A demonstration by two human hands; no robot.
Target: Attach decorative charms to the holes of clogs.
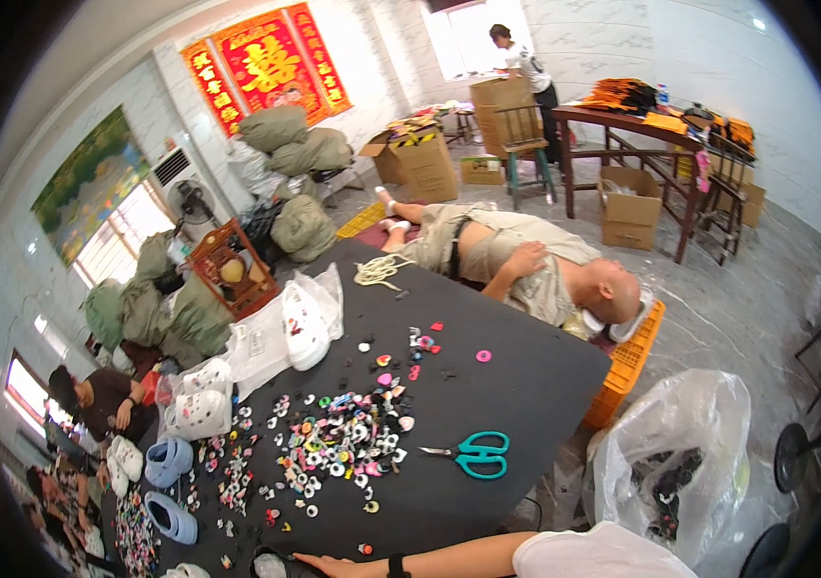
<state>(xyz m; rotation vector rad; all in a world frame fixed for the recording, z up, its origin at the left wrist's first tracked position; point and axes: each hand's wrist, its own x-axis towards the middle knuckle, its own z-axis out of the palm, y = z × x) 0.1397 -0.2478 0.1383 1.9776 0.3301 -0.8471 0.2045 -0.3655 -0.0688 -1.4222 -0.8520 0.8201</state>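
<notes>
Black, rounded, shoe-like object, partly cut off, at the dark matte counter's near edge. The bare right hand lies against it; whether its fingers clamp, I cannot tell. Seemingly being positioned; next likely needs steadying.

Black worktop, matte, running from lower left to upper right. Big loose pile of small multicolour charms mid-surface, more scattered along the left side. Teal-handled scissors right of pile, blades pointing left. Pink ring above them, apart from the pile. Cream cord, tangled, at far edge. White clog on clear plastic, upper left; bagged white clogs further left. Two blue clogs near left end. Dark item cut off at bottom, kind unclear.
</notes>
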